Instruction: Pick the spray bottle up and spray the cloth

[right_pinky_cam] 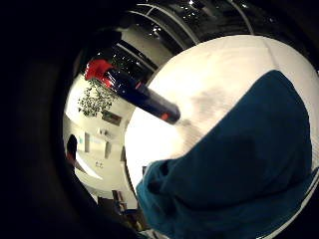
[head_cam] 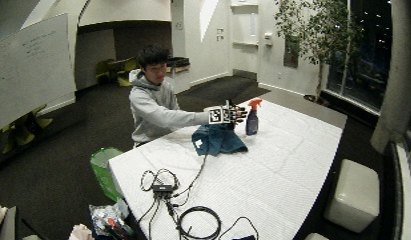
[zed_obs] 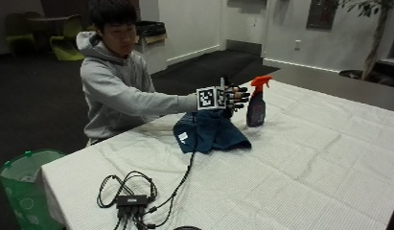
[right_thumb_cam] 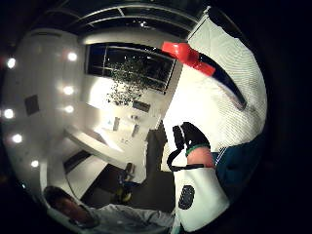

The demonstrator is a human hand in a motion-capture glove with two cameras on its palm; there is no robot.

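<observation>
One gloved hand (zed_obs: 233,99) – fingers spread, holding nothing – beside the spray bottle (zed_obs: 256,102), above the cloth (zed_obs: 209,131).

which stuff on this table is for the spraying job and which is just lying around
For the job:
spray bottle, standing upright on the table
blue cloth, heaped beside it
gloved right hand, raised beside the bottle, not holding it

Just lying about:
black cable hub with its looped leads
green bin beside the table

spray bottle (zed_obs: 256,108): glossy dark plastic body, smooth red plastic trigger head | cloth (zed_obs: 209,131): matt blue fabric, soft, creased | tablecloth (zed_obs: 311,163): white woven fabric, matt, finely textured | bin (zed_obs: 21,187): green plastic
</observation>
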